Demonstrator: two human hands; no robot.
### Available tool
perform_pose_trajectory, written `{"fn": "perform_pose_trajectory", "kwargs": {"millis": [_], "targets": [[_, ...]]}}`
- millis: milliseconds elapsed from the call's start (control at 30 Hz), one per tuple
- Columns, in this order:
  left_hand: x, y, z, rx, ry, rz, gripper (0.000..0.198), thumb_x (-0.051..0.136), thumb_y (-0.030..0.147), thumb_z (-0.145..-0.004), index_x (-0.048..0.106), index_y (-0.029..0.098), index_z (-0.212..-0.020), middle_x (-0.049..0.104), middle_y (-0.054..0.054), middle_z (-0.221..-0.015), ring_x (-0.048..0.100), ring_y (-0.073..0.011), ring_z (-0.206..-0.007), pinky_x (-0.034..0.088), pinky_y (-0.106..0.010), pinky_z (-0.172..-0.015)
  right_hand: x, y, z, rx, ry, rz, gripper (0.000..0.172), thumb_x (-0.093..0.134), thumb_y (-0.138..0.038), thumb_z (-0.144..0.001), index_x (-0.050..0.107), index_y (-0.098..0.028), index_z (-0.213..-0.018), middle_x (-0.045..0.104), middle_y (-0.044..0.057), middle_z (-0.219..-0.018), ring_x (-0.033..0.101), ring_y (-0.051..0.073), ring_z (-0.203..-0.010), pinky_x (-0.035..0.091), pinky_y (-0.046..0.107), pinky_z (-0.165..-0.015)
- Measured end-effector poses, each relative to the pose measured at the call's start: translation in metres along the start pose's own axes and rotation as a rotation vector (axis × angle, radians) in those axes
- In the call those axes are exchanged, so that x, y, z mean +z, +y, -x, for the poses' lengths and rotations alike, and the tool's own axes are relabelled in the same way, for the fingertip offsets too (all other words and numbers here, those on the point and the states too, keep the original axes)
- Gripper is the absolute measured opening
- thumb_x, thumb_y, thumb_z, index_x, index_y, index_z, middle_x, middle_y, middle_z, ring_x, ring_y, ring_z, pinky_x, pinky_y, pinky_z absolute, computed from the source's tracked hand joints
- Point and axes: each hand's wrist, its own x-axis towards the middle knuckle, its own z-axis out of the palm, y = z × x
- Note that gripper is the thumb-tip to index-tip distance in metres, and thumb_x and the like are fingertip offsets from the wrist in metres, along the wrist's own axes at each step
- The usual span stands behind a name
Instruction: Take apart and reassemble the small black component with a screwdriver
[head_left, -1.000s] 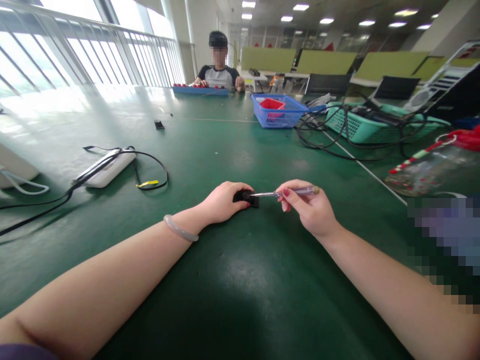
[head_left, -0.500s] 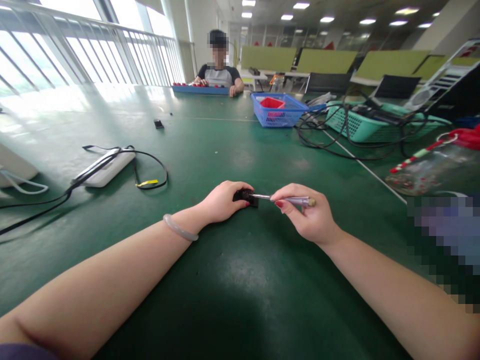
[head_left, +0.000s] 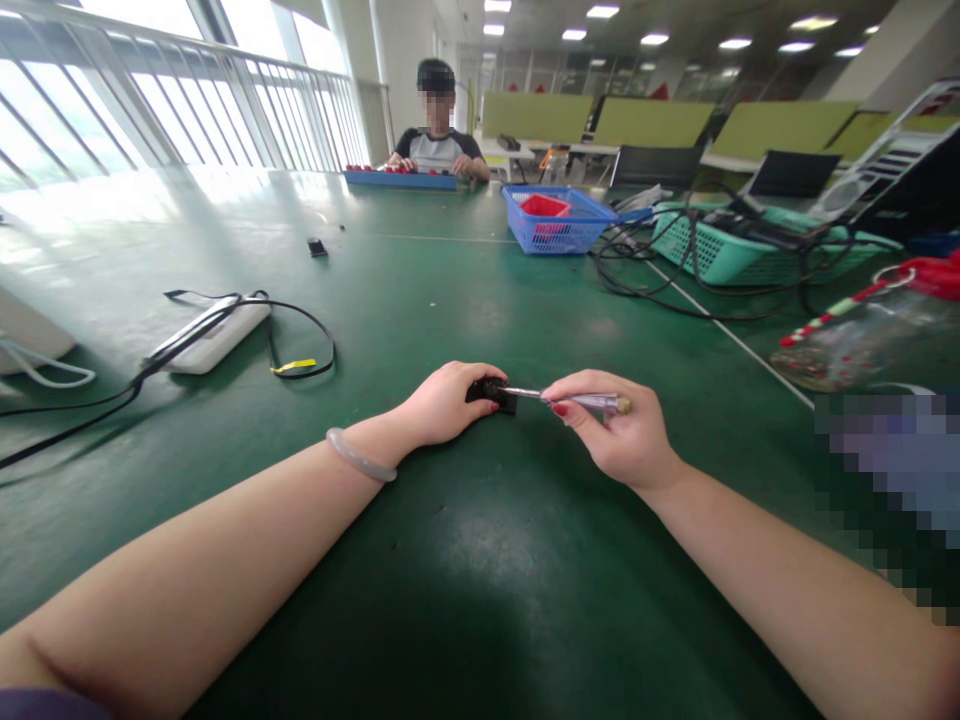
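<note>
My left hand [head_left: 442, 403] rests on the green table [head_left: 465, 570] and pins a small black part [head_left: 496, 393] under its fingers. My right hand [head_left: 619, 430] pinches a slim screwdriver [head_left: 581, 400] with a clear handle, held almost level. Its metal tip touches the black part on the right side. A pale bangle [head_left: 360, 457] sits on my left wrist.
A white box with black cables [head_left: 214, 335] lies at the left. A blue basket [head_left: 555, 222] with a red bin, a teal basket [head_left: 720, 250] and tangled cables stand behind. A clear bag [head_left: 862, 340] lies at the right. Another person sits at the far end by a blue tray [head_left: 401, 180].
My right hand has dropped slightly and slid its grip along the screwdriver, which now lies flatter. My left hand and the black part have stayed put.
</note>
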Motion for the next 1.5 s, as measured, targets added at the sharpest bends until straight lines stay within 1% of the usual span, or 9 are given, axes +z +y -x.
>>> {"fn": "perform_pose_trajectory", "kwargs": {"millis": [167,267,333,433,600,733,833,1067,1500], "targets": [[0.001,-0.001,0.0,0.01,0.01,-0.008,0.036,0.062,0.029,-0.081,0.062,0.023,-0.116,0.068,-0.003,-0.114,0.06,-0.0224,-0.106,0.045,-0.037,-0.097,0.0,0.005,0.001,0.07,0.059,-0.035,0.01,0.064,-0.031,-0.085,0.071,-0.023,-0.087,0.071,0.005,-0.087,0.066,0.019,-0.073,0.052,0.032,-0.066],[0.001,-0.001,0.0,0.003,0.017,-0.018,0.036,0.063,0.031,-0.081,0.063,0.024,-0.116,0.068,-0.004,-0.114,0.06,-0.0232,-0.106,0.046,-0.038,-0.097,-0.002,0.008,0.002,0.122,0.104,-0.072,0.015,0.061,-0.035,-0.087,0.07,-0.022,-0.089,0.068,0.004,-0.079,0.063,0.017,-0.065,0.049,0.03,-0.059],[0.001,-0.001,0.0,0.007,0.015,-0.014,0.035,0.062,0.03,-0.081,0.063,0.024,-0.115,0.068,-0.003,-0.113,0.06,-0.0231,-0.105,0.046,-0.037,-0.097,-0.003,0.008,0.003,0.118,0.111,-0.091,0.017,0.059,-0.035,-0.089,0.069,-0.022,-0.087,0.066,0.003,-0.074,0.061,0.016,-0.062,0.048,0.03,-0.058],[0.0,0.0,0.0,0.01,0.007,-0.004,0.034,0.062,0.029,-0.081,0.063,0.024,-0.115,0.068,-0.003,-0.113,0.06,-0.0225,-0.106,0.046,-0.037,-0.097,-0.004,0.004,0.003,0.066,0.071,-0.075,0.016,0.058,-0.033,-0.089,0.069,-0.022,-0.085,0.067,0.003,-0.074,0.062,0.017,-0.064,0.049,0.03,-0.06],[0.001,0.0,0.0,0.007,0.007,0.001,0.035,0.062,0.029,-0.08,0.063,0.023,-0.115,0.068,-0.003,-0.115,0.06,-0.0224,-0.107,0.045,-0.037,-0.099,-0.004,-0.005,0.001,-0.117,-0.06,0.052,0.008,0.06,-0.024,-0.085,0.069,-0.023,-0.086,0.07,0.003,-0.082,0.065,0.018,-0.073,0.051,0.03,-0.067],[0.002,-0.001,0.0,0.026,0.02,0.011,0.035,0.063,0.029,-0.08,0.063,0.023,-0.114,0.068,-0.002,-0.115,0.06,-0.0218,-0.107,0.045,-0.036,-0.099,-0.003,-0.007,0.001,-0.25,-0.119,0.124,0.011,0.062,-0.019,-0.083,0.067,-0.024,-0.092,0.07,0.003,-0.085,0.066,0.017,-0.076,0.051,0.029,-0.07],[0.002,-0.001,0.0,0.034,0.022,0.012,0.034,0.063,0.028,-0.08,0.063,0.023,-0.114,0.068,-0.002,-0.115,0.061,-0.0212,-0.106,0.045,-0.036,-0.098,-0.003,-0.006,0.002,-0.325,-0.16,0.163,0.014,0.064,-0.019,-0.082,0.067,-0.025,-0.094,0.071,0.003,-0.087,0.067,0.018,-0.079,0.052,0.029,-0.072],[0.002,0.0,0.0,0.016,0.021,0.005,0.034,0.063,0.029,-0.08,0.063,0.023,-0.114,0.068,-0.002,-0.115,0.06,-0.0217,-0.107,0.045,-0.037,-0.099,-0.004,-0.005,0.002,-0.32,-0.164,0.181,0.013,0.063,-0.022,-0.083,0.067,-0.026,-0.094,0.072,0.002,-0.087,0.067,0.018,-0.079,0.053,0.03,-0.072],[0.001,-0.001,0.001,0.033,0.038,0.012,0.034,0.064,0.032,-0.079,0.063,0.024,-0.112,0.069,-0.002,-0.11,0.062,-0.0218,-0.102,0.047,-0.036,-0.093,-0.006,-0.004,0.003,-0.425,-0.175,0.256,0.016,0.064,-0.02,-0.081,0.066,-0.025,-0.096,0.07,0.004,-0.087,0.066,0.019,-0.08,0.051,0.031,-0.07]]}}
